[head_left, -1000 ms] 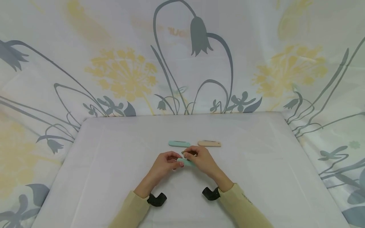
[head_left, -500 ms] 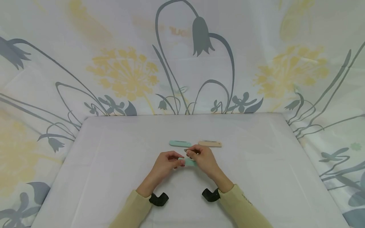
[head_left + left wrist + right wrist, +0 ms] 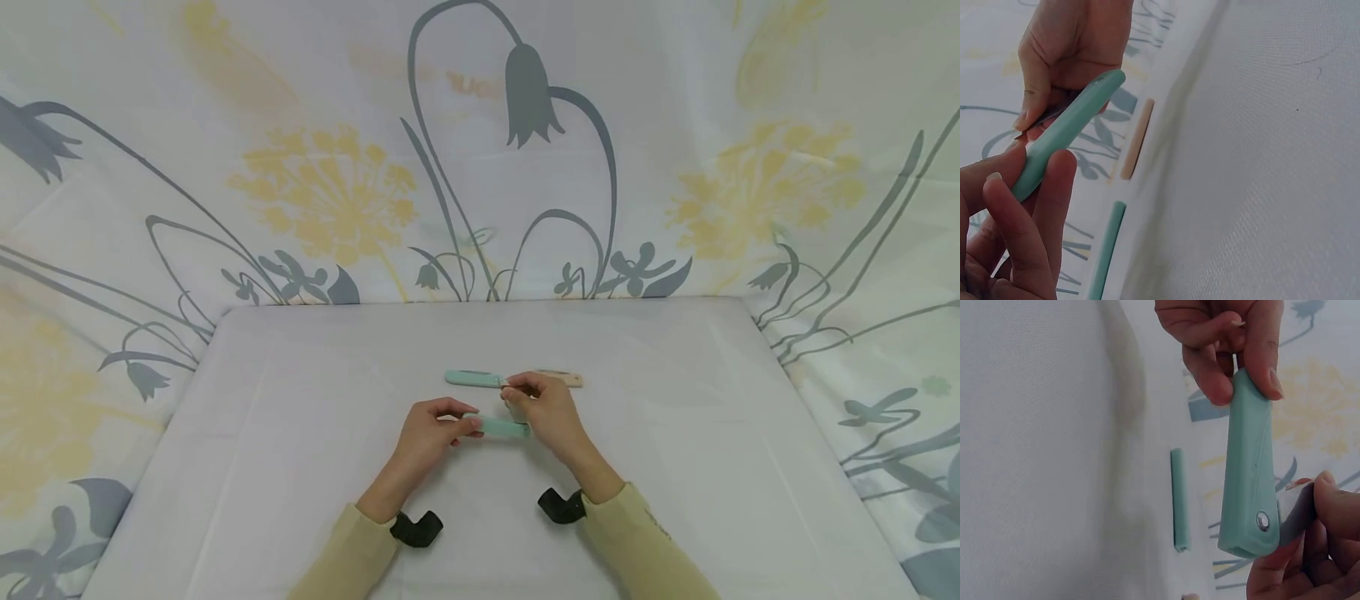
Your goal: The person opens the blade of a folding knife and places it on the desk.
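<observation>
A mint-green folding knife [image 3: 501, 427] is held just over the white table, in the middle of the head view. My left hand [image 3: 427, 433] pinches the end of its handle between thumb and fingers. At the pivot end, my right hand [image 3: 553, 421] pinches the blade [image 3: 1297, 512], which stands out sideways from the handle in the right wrist view. Beyond the hands lie a second mint-green folding knife [image 3: 472, 378] and a peach one [image 3: 573, 380], the latter partly hidden by my right hand.
The white table [image 3: 322, 358] meets a flower-printed curtain [image 3: 480, 183] at its back and sides. A black wrist-worn piece [image 3: 417, 529] sits at the left cuff, and another black piece [image 3: 561, 506] at the right cuff.
My right hand has moved away to the right and slightly up, swinging the blade farther out of the handle. More of the handle shows now. The left hand has barely moved.
</observation>
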A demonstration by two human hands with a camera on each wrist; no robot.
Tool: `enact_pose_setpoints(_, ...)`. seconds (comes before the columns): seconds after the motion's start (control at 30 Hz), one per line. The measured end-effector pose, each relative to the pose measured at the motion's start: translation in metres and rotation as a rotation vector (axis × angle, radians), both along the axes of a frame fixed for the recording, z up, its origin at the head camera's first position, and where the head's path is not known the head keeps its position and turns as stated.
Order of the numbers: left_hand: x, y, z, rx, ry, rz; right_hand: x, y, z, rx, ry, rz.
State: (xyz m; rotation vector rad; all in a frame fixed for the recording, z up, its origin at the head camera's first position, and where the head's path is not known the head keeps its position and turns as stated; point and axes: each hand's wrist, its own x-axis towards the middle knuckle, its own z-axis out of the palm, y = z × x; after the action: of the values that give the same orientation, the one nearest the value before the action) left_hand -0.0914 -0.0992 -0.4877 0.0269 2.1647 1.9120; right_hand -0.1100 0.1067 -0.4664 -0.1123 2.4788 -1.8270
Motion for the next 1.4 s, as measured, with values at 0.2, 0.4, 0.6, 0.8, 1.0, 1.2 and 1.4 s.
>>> enact_pose_setpoints(0.2, 0.0, -0.003, 0.002, -0.001, 0.003, -0.003, -0.003, 0.006, 0.002, -0.009, -0.049, 0.019)
enact_pose_setpoints(0.4, 0.0, -0.007, 0.005, 0.022, -0.013, 0.014, -0.005, 0.013, 0.006, -0.087, -0.106, 0.054)
enact_pose_setpoints(0.6, -0.001, -0.011, 0.006, 0.056, -0.018, 0.04, -0.006, 0.021, 0.008, -0.143, -0.173, 0.055)
enact_pose_setpoints(0.8, -0.002, -0.014, 0.011, 0.08, -0.035, 0.062, -0.006, 0.028, 0.005, -0.244, -0.229, 0.073)
enact_pose_setpoints(1.0, -0.002, -0.015, 0.014, 0.091, -0.044, 0.071, -0.004, 0.032, -0.001, -0.362, -0.273, 0.071)
enact_pose_setpoints(1.2, -0.001, -0.014, 0.01, 0.088, -0.037, 0.075, 0.001, 0.034, -0.005, -0.496, -0.3, -0.003)
enact_pose_setpoints(1.4, 0.0, -0.014, 0.005, 0.064, -0.058, 0.04, 0.005, 0.033, -0.005, -0.595, -0.32, -0.075)
